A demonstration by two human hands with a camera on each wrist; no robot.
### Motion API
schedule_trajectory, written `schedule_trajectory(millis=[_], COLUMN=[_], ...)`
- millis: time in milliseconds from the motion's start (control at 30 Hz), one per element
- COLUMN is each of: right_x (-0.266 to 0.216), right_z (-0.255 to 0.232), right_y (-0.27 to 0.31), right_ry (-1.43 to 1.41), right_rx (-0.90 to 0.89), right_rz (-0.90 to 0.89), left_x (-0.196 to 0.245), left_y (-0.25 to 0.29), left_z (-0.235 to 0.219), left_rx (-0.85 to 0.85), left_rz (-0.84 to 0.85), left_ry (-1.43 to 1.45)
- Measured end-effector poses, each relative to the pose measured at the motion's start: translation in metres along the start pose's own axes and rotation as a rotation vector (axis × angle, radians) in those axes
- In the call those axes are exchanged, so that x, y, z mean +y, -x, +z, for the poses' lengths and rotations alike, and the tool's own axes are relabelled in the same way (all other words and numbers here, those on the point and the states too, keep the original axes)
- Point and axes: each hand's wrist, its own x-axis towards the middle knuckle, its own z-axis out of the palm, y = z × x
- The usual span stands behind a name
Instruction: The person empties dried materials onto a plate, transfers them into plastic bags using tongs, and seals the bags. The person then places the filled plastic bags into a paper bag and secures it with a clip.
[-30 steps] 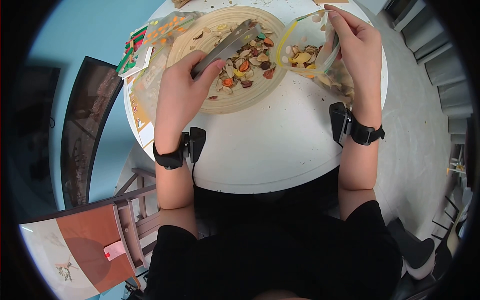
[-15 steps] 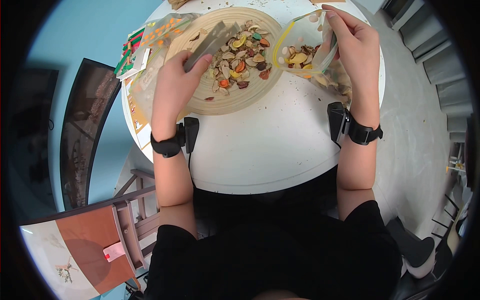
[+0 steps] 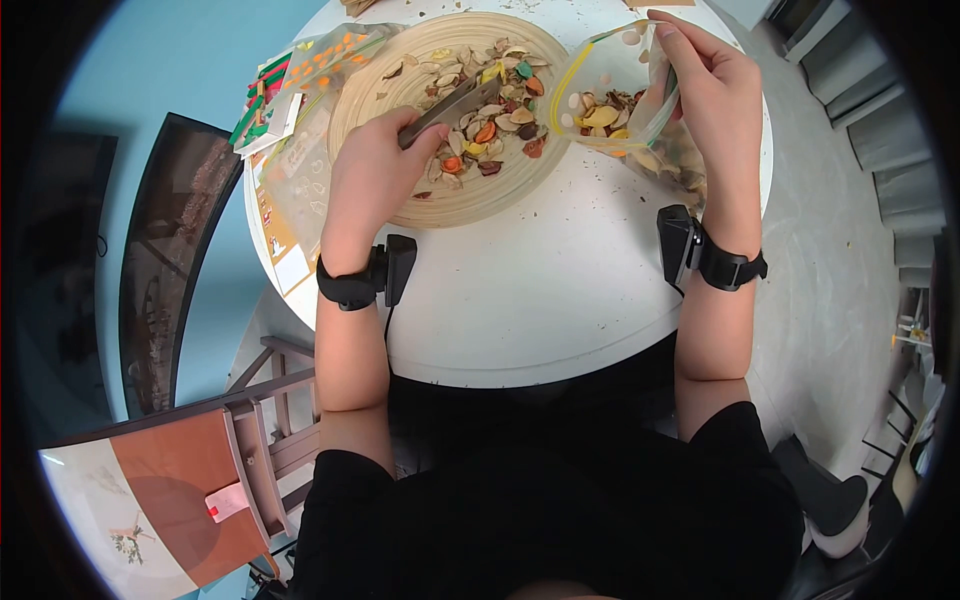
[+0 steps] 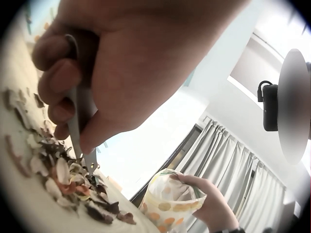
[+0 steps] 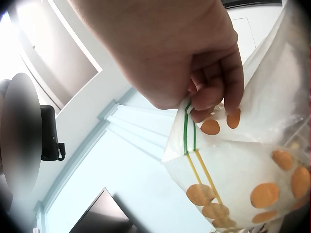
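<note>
My left hand (image 3: 380, 165) grips metal tongs (image 3: 452, 112), their tips down among mixed dried petals and flower pieces (image 3: 490, 135). In the left wrist view the tong tips (image 4: 90, 162) reach into the petals, with the thumb along one arm. The petals lie on a round pale wooden plate (image 3: 490, 205). My right hand (image 3: 715, 85) pinches the rim of a clear zip bag (image 3: 580, 75) printed with dots, its mouth facing the plate. Yellow and brown petals (image 3: 603, 115) sit inside the bag. In the right wrist view, curled fingers hold the bag's edge (image 5: 189, 128).
Another dotted bag (image 3: 345, 50) lies at the plate's left edge, beside a white box (image 3: 275, 135) with green and red items. A further filled bag (image 3: 680, 165) is beneath the open one. Small crumbs (image 3: 600, 200) dot the white round table (image 3: 520, 300).
The left hand with the tongs first drew back leftward, then came right again, and the tong tips went down into the petals. The right hand and bag have stayed almost still.
</note>
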Motion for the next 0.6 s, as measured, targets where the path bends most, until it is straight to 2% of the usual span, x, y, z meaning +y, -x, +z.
schedule_trajectory(millis=[67, 133, 233, 267, 367, 467, 533, 600], right_x=[0.003, 0.002, 0.004, 0.002, 0.002, 0.01, 0.007, 0.006], right_z=[0.002, 0.004, 0.005, 0.005, 0.003, -0.002, 0.0, 0.0], right_y=[-0.002, -0.004, 0.0, 0.0, -0.004, -0.006, -0.003, -0.005], right_ry=[-0.016, -0.02, -0.019, -0.011, 0.002, -0.018, -0.035, -0.055], right_rx=[0.018, 0.036, 0.049, 0.048, 0.032, 0.012, 0.031, 0.039], right_rz=[-0.002, 0.038, -0.055, -0.023, 0.034, -0.007, -0.069, -0.013], left_x=[0.004, 0.008, 0.025, 0.033, 0.051, 0.034, 0.009, -0.008], left_y=[0.0, 0.003, 0.015, 0.019, 0.028, 0.019, 0.01, 0.007], left_z=[-0.006, -0.013, -0.016, -0.015, -0.012, -0.024, -0.035, -0.036], left_rx=[0.012, 0.055, 0.085, 0.09, -0.024, 0.051, 0.039, 0.013], left_rz=[-0.015, 0.044, 0.115, 0.135, 0.106, 0.051, -0.08, -0.17], left_ry=[0.002, 0.188, 0.39, 0.444, 0.487, 0.46, 0.354, 0.23])
